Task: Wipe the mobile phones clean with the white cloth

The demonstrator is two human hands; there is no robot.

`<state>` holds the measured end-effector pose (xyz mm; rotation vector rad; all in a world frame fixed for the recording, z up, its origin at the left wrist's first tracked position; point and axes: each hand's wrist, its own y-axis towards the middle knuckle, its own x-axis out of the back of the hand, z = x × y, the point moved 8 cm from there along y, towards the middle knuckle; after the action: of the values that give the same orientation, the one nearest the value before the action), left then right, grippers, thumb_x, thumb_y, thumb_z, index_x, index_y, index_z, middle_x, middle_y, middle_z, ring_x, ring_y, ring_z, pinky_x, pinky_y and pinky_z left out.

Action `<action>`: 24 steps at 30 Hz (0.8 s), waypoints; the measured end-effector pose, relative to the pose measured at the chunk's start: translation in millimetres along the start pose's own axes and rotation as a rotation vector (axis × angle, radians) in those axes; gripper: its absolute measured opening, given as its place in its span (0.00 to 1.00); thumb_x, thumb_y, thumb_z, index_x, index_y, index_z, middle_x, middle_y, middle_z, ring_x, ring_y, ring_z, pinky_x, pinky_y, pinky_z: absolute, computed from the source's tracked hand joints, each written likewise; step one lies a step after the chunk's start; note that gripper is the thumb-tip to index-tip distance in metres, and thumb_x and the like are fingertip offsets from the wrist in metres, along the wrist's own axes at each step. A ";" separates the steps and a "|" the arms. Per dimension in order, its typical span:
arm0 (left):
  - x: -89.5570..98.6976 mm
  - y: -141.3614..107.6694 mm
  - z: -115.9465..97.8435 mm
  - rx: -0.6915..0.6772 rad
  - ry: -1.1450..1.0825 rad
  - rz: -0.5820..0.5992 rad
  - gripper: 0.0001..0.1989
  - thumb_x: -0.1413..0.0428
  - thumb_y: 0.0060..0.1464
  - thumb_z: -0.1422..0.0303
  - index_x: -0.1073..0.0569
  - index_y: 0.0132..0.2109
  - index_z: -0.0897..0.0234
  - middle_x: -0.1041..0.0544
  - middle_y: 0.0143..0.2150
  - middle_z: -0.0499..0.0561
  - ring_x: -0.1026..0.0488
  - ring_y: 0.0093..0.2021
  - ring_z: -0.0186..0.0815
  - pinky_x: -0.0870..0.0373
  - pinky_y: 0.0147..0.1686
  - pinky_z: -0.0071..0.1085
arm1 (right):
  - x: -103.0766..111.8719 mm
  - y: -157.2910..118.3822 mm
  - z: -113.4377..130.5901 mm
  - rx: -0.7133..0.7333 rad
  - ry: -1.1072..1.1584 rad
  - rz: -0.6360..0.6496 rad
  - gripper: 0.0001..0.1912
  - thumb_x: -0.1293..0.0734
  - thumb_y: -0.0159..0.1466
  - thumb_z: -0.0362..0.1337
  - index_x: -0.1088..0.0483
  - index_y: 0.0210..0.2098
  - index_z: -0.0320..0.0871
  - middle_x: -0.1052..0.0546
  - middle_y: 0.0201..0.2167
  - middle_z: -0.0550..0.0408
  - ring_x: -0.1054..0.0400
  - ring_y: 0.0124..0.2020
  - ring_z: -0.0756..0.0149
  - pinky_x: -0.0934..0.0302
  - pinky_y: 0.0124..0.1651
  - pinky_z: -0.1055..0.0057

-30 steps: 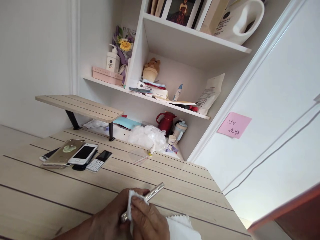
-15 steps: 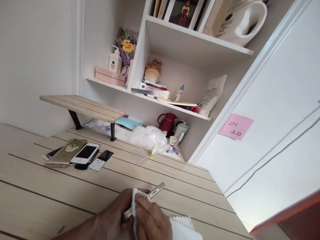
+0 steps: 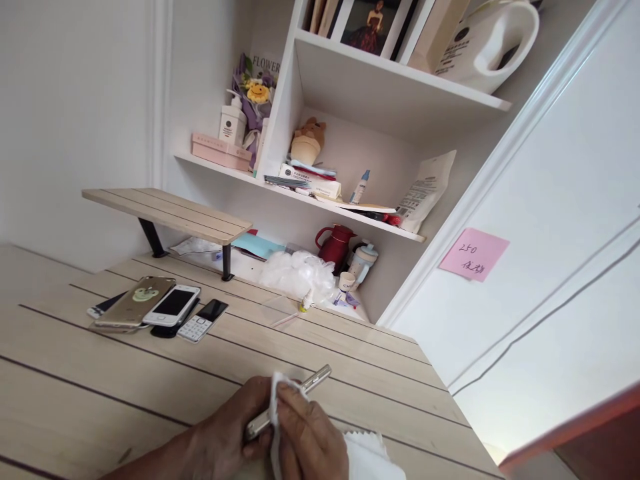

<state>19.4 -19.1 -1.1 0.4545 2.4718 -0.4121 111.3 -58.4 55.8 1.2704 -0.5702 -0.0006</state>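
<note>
My left hand [image 3: 223, 417] comes in from the lower left and grips a slim silver phone [image 3: 314, 381], which is seen edge-on and tilts up to the right. My right hand [image 3: 311, 437] pinches a white cloth [image 3: 275, 427] against the phone's lower part. A further fold of white cloth with a scalloped edge [image 3: 373, 461] lies at the bottom, just right of my right hand; it may be the same cloth. Both hands are low over the wooden desk [image 3: 150, 373].
Past my hands lie a gold phone [image 3: 134, 301], a white smartphone [image 3: 173, 306] and a keypad phone [image 3: 203, 320]. Farther back are a low wooden riser [image 3: 167, 213], a crumpled plastic bag [image 3: 297, 275] and a red jug [image 3: 335, 245] under white shelves [image 3: 345, 203].
The cloth in my right hand has slid a little along the phone, toward its upper right end. The whole view has drifted slightly.
</note>
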 end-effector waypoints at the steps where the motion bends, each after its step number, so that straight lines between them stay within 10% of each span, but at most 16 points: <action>1: -0.9 -1.0 -3.1 -0.036 0.038 -0.001 0.23 0.37 0.50 0.48 0.30 0.26 0.63 0.40 0.17 0.41 0.49 0.17 0.24 0.58 0.15 0.21 | 4.5 2.9 -6.8 -0.021 -0.017 0.060 0.18 0.39 0.73 0.33 0.28 0.60 0.44 0.20 0.55 0.43 0.20 0.51 0.58 0.23 0.51 0.65; 7: -10.1 -0.8 -6.4 -0.051 0.103 0.078 0.15 0.41 0.59 0.57 0.23 0.35 0.66 0.30 0.25 0.46 0.47 0.16 0.23 0.63 0.13 0.23 | 39.2 12.6 -39.1 -0.122 -0.154 0.054 0.21 0.37 0.69 0.25 0.27 0.59 0.43 0.23 0.58 0.46 0.26 0.59 0.59 0.29 0.61 0.64; 17: -0.5 -4.3 -3.8 -0.094 0.044 -0.047 0.25 0.30 0.41 0.48 0.28 0.28 0.65 0.39 0.19 0.41 0.46 0.19 0.23 0.56 0.16 0.20 | 6.0 -3.3 -5.3 -0.064 0.053 0.006 0.19 0.39 0.74 0.32 0.28 0.61 0.48 0.20 0.55 0.47 0.23 0.55 0.58 0.25 0.55 0.65; 24: -12.2 -1.1 -8.4 -0.061 0.120 0.078 0.18 0.41 0.59 0.54 0.23 0.34 0.67 0.31 0.27 0.46 0.49 0.16 0.21 0.63 0.13 0.23 | 36.6 12.3 -38.2 -0.164 -0.145 0.053 0.20 0.37 0.70 0.26 0.27 0.58 0.43 0.22 0.58 0.45 0.25 0.58 0.58 0.29 0.60 0.61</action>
<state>24.2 -19.6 12.9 0.5626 2.5644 -0.2846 154.6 -31.5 74.8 1.1008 -0.7146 -0.0944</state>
